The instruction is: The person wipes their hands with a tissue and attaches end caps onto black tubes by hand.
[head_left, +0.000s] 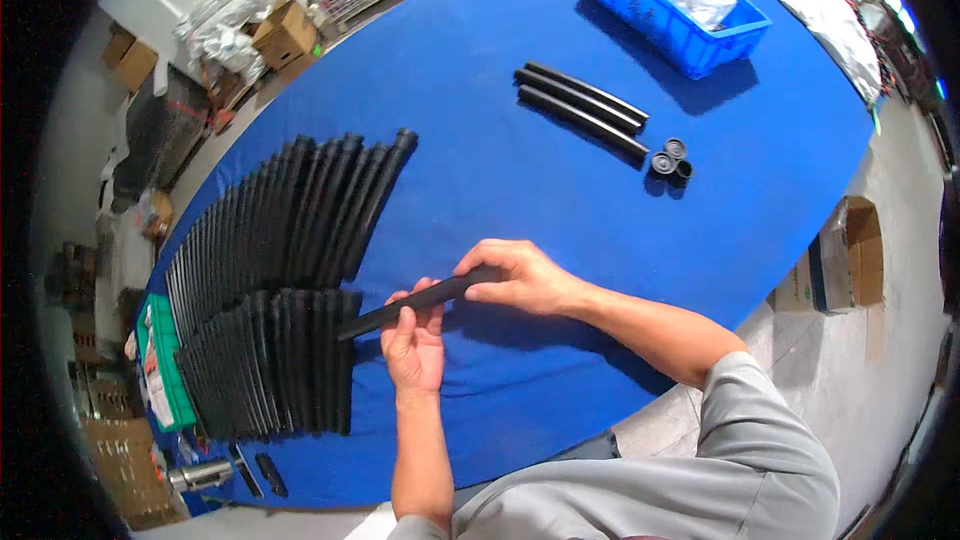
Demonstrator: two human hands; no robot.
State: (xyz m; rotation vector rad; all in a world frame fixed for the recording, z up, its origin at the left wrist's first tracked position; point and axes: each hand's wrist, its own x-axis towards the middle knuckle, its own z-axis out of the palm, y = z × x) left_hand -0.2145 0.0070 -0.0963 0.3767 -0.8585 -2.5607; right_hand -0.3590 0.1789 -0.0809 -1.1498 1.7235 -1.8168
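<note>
Black tube (pixel 440 293) clamped between thumbs (pixel 403 326) and fingers (pixel 487 253) — left hand (pixel 414 358) at middle, right hand (pixel 530 282) at right end.

Head view: wide fisheye camera, left of a side-by-side pair, upright, unmirrored.
Worn on your head, facing down and forward across the blue-covered table (pixel 450 130); your grey shirt (pixel 620 500), nearest, along the lower edge; your left hand (pixel 414 355) and right hand (pixel 522 278) at close range, around and just below centre; blue plastic crate (pixel 660 38) farther off, upper right; open cardboard box (pixel 284 38) beyond the table, upper left; pale floor (pixel 795 350) taken in at right; table edge bowed by the optics, corners black, your left at picture left.
</note>
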